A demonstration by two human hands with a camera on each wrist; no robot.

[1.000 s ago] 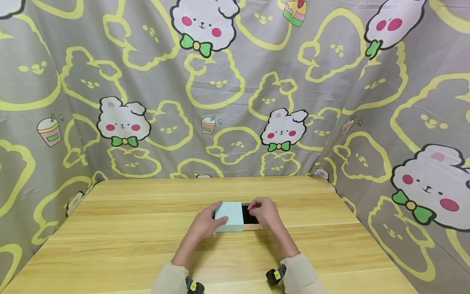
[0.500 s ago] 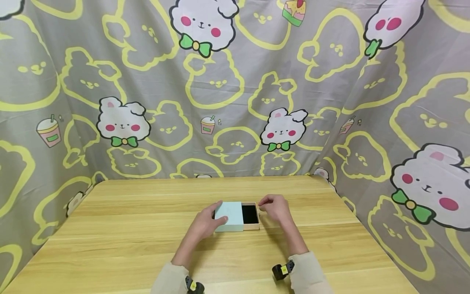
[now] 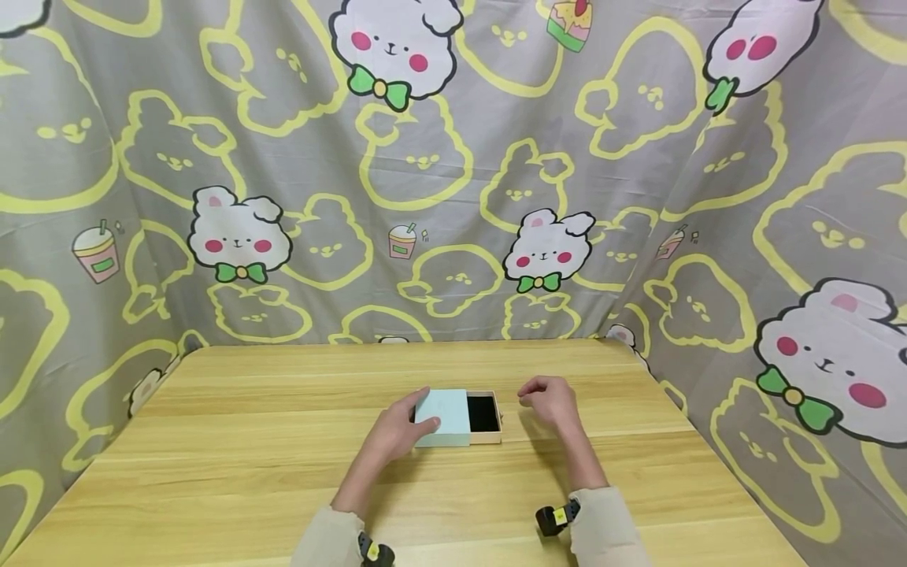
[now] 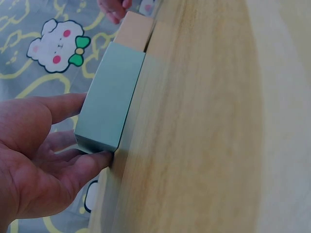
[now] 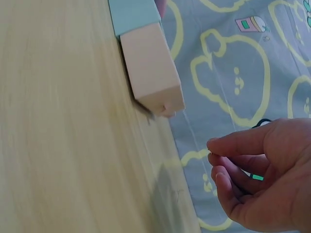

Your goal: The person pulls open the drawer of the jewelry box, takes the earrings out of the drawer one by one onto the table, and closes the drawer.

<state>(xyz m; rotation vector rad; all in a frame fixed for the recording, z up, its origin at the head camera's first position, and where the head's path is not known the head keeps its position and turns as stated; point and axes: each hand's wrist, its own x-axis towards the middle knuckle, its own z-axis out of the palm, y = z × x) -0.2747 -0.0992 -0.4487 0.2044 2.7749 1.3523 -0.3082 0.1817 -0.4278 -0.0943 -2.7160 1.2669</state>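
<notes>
A pale blue box sleeve (image 3: 442, 417) lies on the table, its peach drawer (image 3: 486, 438) slid partly out to the right. Black lining (image 3: 483, 413) shows inside the drawer. My left hand (image 3: 394, 428) grips the sleeve's left end; in the left wrist view its thumb and fingers lie on either side of the box (image 4: 109, 94). My right hand (image 3: 553, 400) is held apart from the drawer, to its right. In the right wrist view the thumb and forefinger of that hand (image 5: 265, 170) pinch together on a tiny speck, too small to make out.
The wooden table (image 3: 283, 488) extends around the box on all sides. Behind it and at both sides hangs a grey patterned curtain (image 3: 439, 181). A small tab (image 5: 167, 110) sticks out from the drawer's end. Each wrist carries a black camera (image 3: 549, 520).
My right hand has come out of the drawer and moved right, away from the box. The left hand, the sleeve and the drawer have stayed in place.
</notes>
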